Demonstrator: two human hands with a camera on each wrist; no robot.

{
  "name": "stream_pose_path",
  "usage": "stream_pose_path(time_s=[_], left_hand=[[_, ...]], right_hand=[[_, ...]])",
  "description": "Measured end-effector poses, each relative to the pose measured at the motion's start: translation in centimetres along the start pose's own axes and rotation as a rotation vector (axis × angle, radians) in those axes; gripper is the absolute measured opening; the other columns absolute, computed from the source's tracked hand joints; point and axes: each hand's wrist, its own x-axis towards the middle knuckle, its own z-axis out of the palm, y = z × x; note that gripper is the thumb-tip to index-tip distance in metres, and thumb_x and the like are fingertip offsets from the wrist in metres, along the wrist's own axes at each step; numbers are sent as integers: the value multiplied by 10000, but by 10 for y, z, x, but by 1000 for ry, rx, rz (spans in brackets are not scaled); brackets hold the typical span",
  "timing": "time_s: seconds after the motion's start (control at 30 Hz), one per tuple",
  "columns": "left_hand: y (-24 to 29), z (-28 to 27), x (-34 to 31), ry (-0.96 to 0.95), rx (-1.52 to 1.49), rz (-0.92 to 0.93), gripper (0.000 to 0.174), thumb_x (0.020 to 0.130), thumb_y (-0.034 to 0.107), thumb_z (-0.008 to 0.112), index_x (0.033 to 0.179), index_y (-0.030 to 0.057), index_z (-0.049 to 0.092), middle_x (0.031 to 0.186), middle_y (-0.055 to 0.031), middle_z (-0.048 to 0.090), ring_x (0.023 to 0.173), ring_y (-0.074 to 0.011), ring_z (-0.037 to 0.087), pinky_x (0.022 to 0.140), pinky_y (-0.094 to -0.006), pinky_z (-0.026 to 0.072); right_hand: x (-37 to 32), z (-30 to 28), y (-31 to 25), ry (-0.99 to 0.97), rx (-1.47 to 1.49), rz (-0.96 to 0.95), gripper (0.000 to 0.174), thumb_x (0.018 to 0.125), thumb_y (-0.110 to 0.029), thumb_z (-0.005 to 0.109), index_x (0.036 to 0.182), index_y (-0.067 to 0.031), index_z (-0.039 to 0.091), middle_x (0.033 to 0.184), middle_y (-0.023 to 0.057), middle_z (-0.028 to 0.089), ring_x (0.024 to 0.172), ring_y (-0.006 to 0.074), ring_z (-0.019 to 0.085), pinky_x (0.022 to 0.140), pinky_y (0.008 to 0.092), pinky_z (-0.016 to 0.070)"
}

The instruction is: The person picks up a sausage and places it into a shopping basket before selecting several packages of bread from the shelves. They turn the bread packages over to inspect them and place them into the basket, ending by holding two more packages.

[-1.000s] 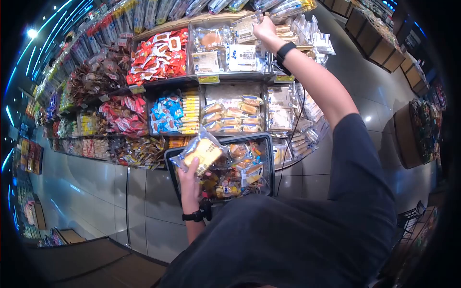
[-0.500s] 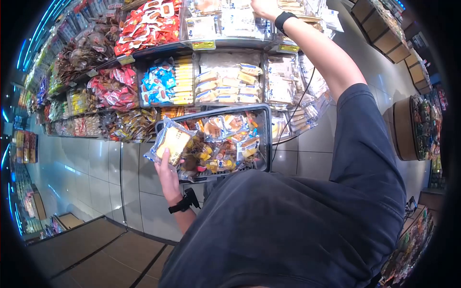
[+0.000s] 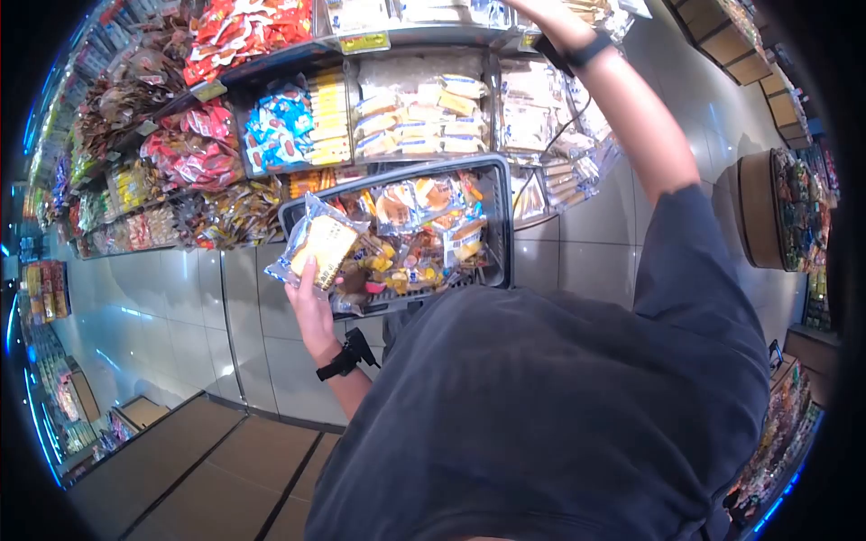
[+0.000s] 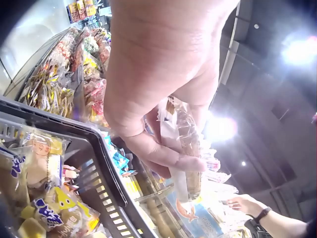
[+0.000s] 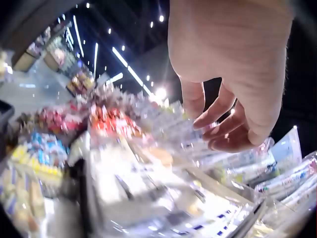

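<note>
My left hand [image 3: 311, 311] pinches a clear-wrapped packet of bread [image 3: 327, 245], thumb on its face, at the left rim of a dark shopping basket [image 3: 505, 216]. The left wrist view shows the fingers curled round the wrapped bread [image 4: 185, 148], seen edge-on. Packaged snacks [image 3: 424, 203], some with round buns, fill the basket. My right hand [image 5: 228, 74] hovers over the upper shelf's packets [image 5: 129, 183], fingers loosely bent and nothing between them. In the head view most of that hand is cut off by the top edge.
Below the upper shelf are bins of blue packets [image 3: 278, 131], wrapped rolls [image 3: 422, 117] and pink-red packets [image 3: 194, 144]. Red packets [image 3: 248, 36] lie upper left. A dark cable [image 3: 564, 126] hangs near the right arm. A round display stand [image 3: 767, 212] is at the right.
The view has tilted down, so the shelves sit higher in frame. My left hand has shifted left with the bread. My right hand has left the light packet it touched on the upper shelf.
</note>
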Motion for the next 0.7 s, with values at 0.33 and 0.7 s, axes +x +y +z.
stream_pose_path(time_s=[0.33, 0.7], left_hand=[[-15, -54, 2, 222, 222, -132, 399, 930, 220, 703, 1246, 9, 581, 1092, -83, 693, 861, -172, 698, 564, -298, 556], [-3, -82, -8, 561, -38, 31, 490, 905, 399, 735, 1214, 44, 599, 1085, -49, 645, 875, -114, 591, 651, -242, 474]], right_hand=[[-197, 279, 130, -363, 546, 179, 226, 837, -147, 685, 993, 16, 667, 851, 79, 697, 797, 144, 673, 729, 287, 546], [-195, 362, 164, -484, 1624, 871, 123, 929, -170, 656, 905, -70, 590, 786, 36, 616, 647, 111, 552, 550, 238, 442]])
